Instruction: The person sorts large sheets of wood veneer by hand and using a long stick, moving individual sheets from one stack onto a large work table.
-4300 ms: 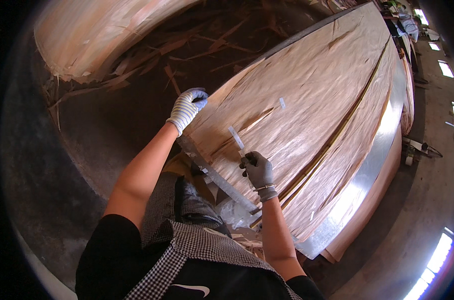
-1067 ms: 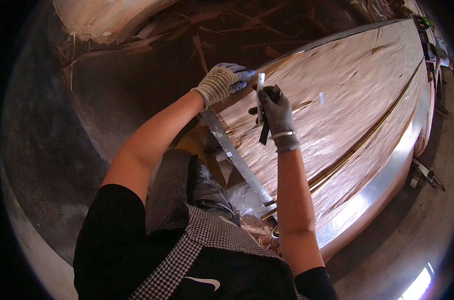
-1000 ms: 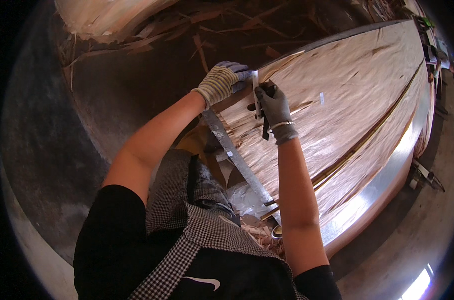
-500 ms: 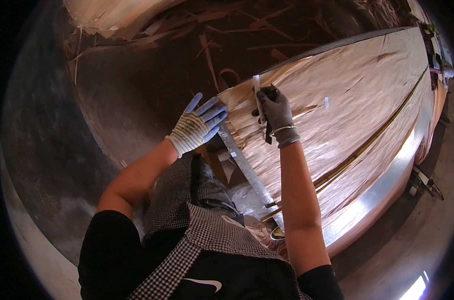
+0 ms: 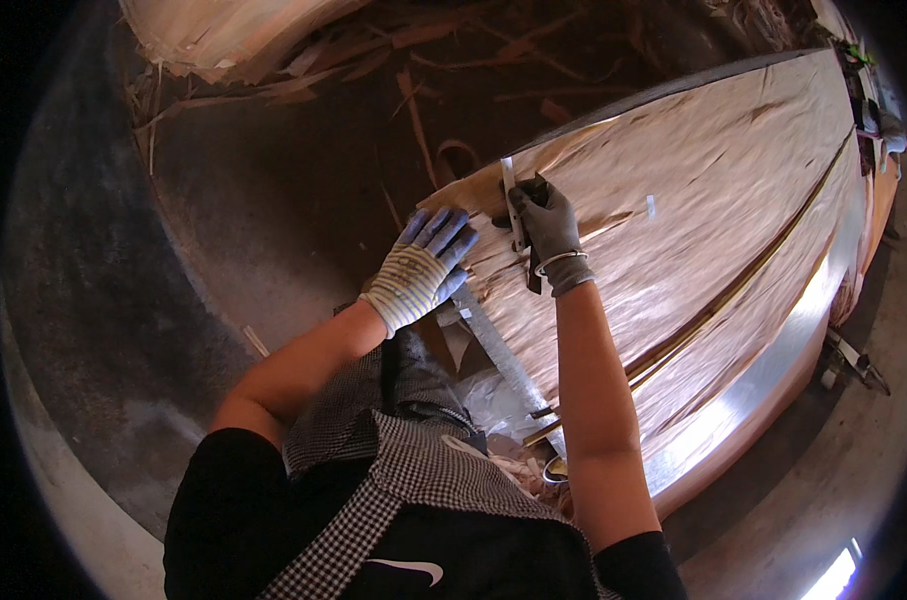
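Two gloved hands are in play, apart but near each other, both at the left end of a broad, rippled wood sheet (image 5: 663, 260) laid across a silvery desk (image 5: 698, 440). The right hand (image 5: 551, 225), in grey, has its fingers clamped round a narrow pale tool (image 5: 513, 200), upper end pointing towards the sheet's long far edge; below the grip hangs a dark strip (image 5: 534, 272), and whether that belongs to the tool, nobody can tell from here. Over to the left hand (image 5: 416, 272), striped glove, gripping nothing: fingers lightly spread, back of the hand up, fingertips at the sheet's corner, though whether they press or merely hover is hard to call. Now for the craft! That left hand would do best flat and even, firm enough to steady what looks like thin, brittle wood, gentle enough not to start a tear, since a raised split (image 5: 615, 222) already shows just right of the grey glove. The tool asks for a settled wrist and a straight line along the edge, with the striped fingertips well out of its path; haste there could catch the ripples. Further along the sheet lies a small pale slip (image 5: 650, 206), and a metal bar (image 5: 500, 348) runs down its near side, so elbows are better lifted clear.
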Available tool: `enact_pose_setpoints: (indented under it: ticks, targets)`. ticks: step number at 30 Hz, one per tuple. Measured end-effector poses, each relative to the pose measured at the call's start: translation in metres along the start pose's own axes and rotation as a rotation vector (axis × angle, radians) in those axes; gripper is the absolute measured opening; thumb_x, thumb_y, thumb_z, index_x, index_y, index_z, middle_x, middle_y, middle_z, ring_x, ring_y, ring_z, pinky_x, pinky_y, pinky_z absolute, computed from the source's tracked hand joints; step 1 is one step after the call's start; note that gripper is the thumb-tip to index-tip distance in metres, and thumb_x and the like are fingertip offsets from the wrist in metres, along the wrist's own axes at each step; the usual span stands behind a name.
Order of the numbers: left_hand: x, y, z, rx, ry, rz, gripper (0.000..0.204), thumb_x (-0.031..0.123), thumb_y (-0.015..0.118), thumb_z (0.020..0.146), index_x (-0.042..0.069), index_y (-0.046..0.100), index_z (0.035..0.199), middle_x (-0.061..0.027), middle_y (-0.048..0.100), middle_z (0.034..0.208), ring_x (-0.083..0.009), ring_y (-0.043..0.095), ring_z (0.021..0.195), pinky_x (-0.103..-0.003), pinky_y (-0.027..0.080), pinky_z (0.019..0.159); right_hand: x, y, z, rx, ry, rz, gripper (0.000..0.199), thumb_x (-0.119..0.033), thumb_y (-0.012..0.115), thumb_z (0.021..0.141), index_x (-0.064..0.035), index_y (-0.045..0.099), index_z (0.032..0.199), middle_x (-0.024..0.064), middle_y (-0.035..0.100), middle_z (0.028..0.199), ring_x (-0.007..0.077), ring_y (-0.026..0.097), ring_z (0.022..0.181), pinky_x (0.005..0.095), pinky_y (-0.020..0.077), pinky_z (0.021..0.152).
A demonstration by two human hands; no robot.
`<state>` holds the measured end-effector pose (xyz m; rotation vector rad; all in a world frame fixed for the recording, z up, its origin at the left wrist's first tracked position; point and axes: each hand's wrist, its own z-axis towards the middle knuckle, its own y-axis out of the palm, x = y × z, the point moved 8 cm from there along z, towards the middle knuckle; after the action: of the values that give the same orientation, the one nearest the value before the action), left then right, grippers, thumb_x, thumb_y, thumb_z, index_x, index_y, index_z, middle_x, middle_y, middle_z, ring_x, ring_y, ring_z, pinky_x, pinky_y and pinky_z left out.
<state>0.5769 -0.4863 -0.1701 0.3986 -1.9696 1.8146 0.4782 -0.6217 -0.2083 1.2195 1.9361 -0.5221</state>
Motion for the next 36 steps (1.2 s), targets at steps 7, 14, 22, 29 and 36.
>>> enact_pose_setpoints:
  ticks: [7,14,22,29,36]
  targets:
    - [-0.006,-0.001,0.001,0.025,0.0,0.021,0.049,0.031,0.055,0.084,0.013,0.048,0.128,-0.0142,0.038,0.138,-0.0293,0.035,0.129,-0.045,0.018,0.112,-0.028,0.02,-0.03,-0.074,0.113,-0.357,0.019,-0.016,0.058,0.086,0.0027,0.058,0.088,0.0101,0.065,0.069,0.0159,0.061,0.05,0.0244,0.0428,0.038]
    - [-0.006,-0.017,0.015,0.054,-0.039,-0.011,0.049,0.032,0.056,0.082,0.013,0.049,0.127,-0.0106,0.043,0.135,-0.0296,0.043,0.121,-0.046,0.027,0.107,0.017,0.009,-0.01,-0.065,0.141,-0.352,0.019,-0.014,0.064,0.079,0.0056,0.063,0.082,0.0073,0.062,0.063,0.0158,0.06,0.049,0.0278,0.0459,0.044]
    - [-0.003,-0.007,0.028,-0.012,0.023,0.187,0.05,0.033,0.059,0.08,0.014,0.051,0.125,-0.0044,0.047,0.133,-0.0254,0.047,0.115,-0.044,0.034,0.1,-0.012,0.02,-0.036,0.041,-0.198,-0.897,0.021,-0.023,0.064,0.078,-0.0018,0.064,0.081,0.0174,0.064,0.073,0.0293,0.064,0.066,0.0373,0.0496,0.058]
    - [-0.028,-0.024,0.02,0.066,-0.007,-0.061,0.038,0.021,0.052,0.085,0.011,0.054,0.122,-0.0085,0.046,0.134,-0.0262,0.035,0.129,-0.046,0.018,0.11,-0.022,-0.04,-0.049,0.079,0.025,-0.471,0.015,-0.015,0.06,0.082,-0.0008,0.062,0.085,0.0078,0.065,0.066,0.0136,0.061,0.051,0.0254,0.0431,0.038]
    - [-0.015,-0.034,-0.022,0.209,-0.098,-0.01,0.045,0.021,0.055,0.081,0.006,0.052,0.123,-0.0106,0.045,0.135,-0.0301,0.036,0.128,-0.048,0.018,0.11,0.04,0.018,-0.059,-0.083,0.115,-0.65,0.021,-0.02,0.062,0.079,-0.0003,0.064,0.086,0.0158,0.065,0.073,0.023,0.064,0.06,0.0338,0.0503,0.057]
